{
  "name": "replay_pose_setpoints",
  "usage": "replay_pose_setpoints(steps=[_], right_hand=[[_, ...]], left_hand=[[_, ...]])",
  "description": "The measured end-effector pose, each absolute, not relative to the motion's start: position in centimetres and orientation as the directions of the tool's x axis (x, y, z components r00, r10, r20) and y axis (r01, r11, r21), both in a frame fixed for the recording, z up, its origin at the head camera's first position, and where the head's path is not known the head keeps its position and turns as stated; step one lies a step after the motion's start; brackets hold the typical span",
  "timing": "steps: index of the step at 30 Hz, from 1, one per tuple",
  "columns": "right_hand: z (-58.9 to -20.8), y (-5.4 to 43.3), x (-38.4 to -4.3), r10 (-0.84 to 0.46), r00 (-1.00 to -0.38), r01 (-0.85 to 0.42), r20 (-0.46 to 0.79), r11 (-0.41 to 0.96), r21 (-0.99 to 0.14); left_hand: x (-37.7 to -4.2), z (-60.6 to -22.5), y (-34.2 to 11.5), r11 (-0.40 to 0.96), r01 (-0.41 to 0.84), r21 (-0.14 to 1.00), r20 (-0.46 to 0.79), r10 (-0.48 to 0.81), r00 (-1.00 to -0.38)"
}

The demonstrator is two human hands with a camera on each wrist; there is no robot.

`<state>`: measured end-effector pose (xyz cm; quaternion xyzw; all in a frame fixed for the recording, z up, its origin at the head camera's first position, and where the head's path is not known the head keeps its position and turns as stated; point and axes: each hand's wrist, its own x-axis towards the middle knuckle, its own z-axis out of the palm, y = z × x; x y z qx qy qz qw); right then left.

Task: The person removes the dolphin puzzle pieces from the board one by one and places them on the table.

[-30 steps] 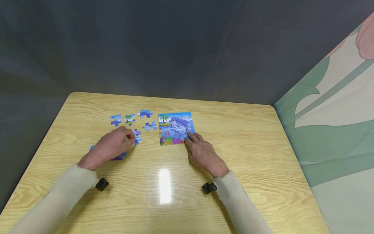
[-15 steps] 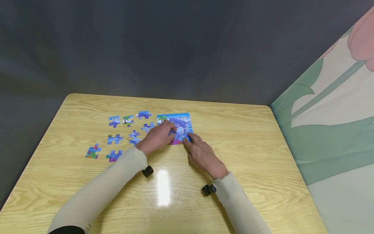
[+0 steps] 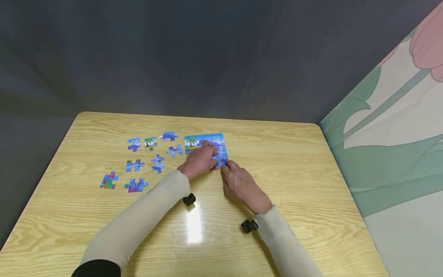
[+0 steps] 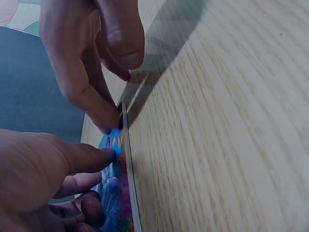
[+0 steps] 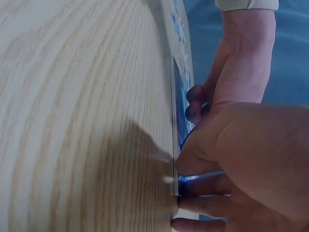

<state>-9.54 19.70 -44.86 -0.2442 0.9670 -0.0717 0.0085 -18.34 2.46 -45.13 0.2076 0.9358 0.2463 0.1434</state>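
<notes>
A square puzzle board (image 3: pixel 191 144) with a dolphin and palm picture lies flat on the table. My left hand (image 3: pixel 199 161) reaches over its lower middle. In the left wrist view, the left thumb (image 4: pixel 99 155) presses on the board near some small fish while the other fingers bend in beside it. Whether a piece lies under the thumb is hidden. My right hand (image 3: pixel 243 188) rests at the board's lower right corner, its fingertips touching the edge; fingers (image 5: pixel 207 186) appear fairly straight in the right wrist view.
Several loose jigsaw pieces lie on the table left of the board, among them a palm piece (image 3: pixel 150 143), a dolphin piece (image 3: pixel 169 136) and a red-green piece (image 3: pixel 109 180). A dark curtain (image 3: pixel 207 57) hangs behind the wooden table (image 3: pixel 294 173). A floral wall panel (image 3: pixel 398 165) stands right.
My left hand has gone from the loose pieces rightward onto the board, then slightly further toward its lower right. The right hand has stayed at the corner, its fingers shifting a little.
</notes>
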Motion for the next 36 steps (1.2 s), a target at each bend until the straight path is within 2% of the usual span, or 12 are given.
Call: replay_pose_setpoints(steps=[8,19,23,29,36], right_hand=[[-44.5,20.4,-9.5,-0.443,-0.896,-0.430,-0.016,0.877,-0.216],[-44.2,20.7,-9.5,-0.437,-0.898,-0.419,-0.046,0.883,-0.210],[-44.1,20.8,-9.6,-0.436,-0.899,-0.419,-0.049,0.886,-0.200],[-44.2,20.8,-9.6,-0.441,-0.896,-0.425,-0.051,0.886,-0.188],[-44.1,21.0,-9.4,-0.439,-0.897,-0.425,-0.055,0.889,-0.173]], left_hand=[[-18.4,-45.4,2.6,0.779,0.302,0.550,-0.170,0.458,-0.873],[-18.3,-45.5,2.3,0.697,0.226,0.680,-0.167,0.448,-0.878],[-18.3,-45.7,1.8,0.641,0.223,0.734,-0.132,0.457,-0.880],[-17.5,-45.0,-0.2,0.575,0.218,0.789,-0.089,0.458,-0.885],[-15.4,-43.5,-4.6,0.575,0.187,0.796,-0.109,0.440,-0.891]])
